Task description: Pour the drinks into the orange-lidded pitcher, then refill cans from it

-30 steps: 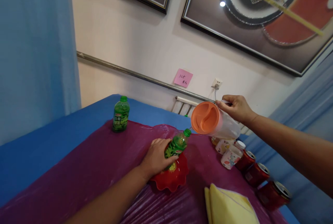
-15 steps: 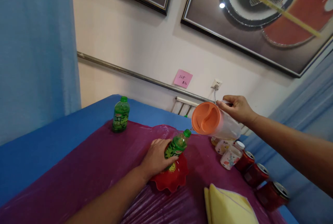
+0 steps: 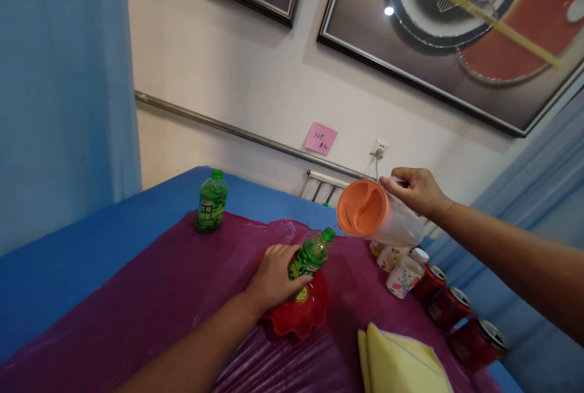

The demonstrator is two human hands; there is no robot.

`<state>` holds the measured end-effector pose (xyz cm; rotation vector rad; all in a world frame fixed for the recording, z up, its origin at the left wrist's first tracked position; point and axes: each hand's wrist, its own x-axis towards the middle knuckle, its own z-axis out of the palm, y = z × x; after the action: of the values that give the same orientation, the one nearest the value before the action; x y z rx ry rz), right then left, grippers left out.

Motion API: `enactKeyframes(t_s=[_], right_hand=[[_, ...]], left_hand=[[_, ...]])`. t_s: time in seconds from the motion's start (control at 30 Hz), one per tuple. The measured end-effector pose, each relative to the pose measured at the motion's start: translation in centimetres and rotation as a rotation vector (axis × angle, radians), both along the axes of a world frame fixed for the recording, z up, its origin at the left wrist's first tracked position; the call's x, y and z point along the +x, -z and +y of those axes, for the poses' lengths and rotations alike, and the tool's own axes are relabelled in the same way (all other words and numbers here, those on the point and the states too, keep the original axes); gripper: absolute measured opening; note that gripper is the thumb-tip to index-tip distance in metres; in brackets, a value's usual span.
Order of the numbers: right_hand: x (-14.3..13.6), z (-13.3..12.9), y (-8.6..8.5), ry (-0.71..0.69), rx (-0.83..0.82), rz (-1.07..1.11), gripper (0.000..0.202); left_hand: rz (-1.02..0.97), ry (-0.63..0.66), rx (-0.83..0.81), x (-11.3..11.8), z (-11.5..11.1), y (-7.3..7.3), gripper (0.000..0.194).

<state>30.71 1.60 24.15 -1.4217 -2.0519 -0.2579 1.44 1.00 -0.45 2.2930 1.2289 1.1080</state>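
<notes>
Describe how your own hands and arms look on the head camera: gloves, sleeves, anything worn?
The ungloved left hand and ungloved right hand are both five-fingered human hands. No watch, bracelet or marking shows at either wrist, and no sleeve is visible. Rings can't be ruled out, as both hands are partly hidden.

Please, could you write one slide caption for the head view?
Left hand grips a green bottle, red dish beneath; right hand holds a tilted pitcher.
</notes>
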Motion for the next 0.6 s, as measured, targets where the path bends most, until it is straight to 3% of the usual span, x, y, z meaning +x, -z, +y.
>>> enactKeyframes(t_s=[0.6], right_hand=[[-0.17, -0.03, -0.13, -0.001, -0.002, -0.004, 0.049]], left_hand=[[0.003, -0.001, 0.003, -0.04, -0.11, -0.06, 0.057]])
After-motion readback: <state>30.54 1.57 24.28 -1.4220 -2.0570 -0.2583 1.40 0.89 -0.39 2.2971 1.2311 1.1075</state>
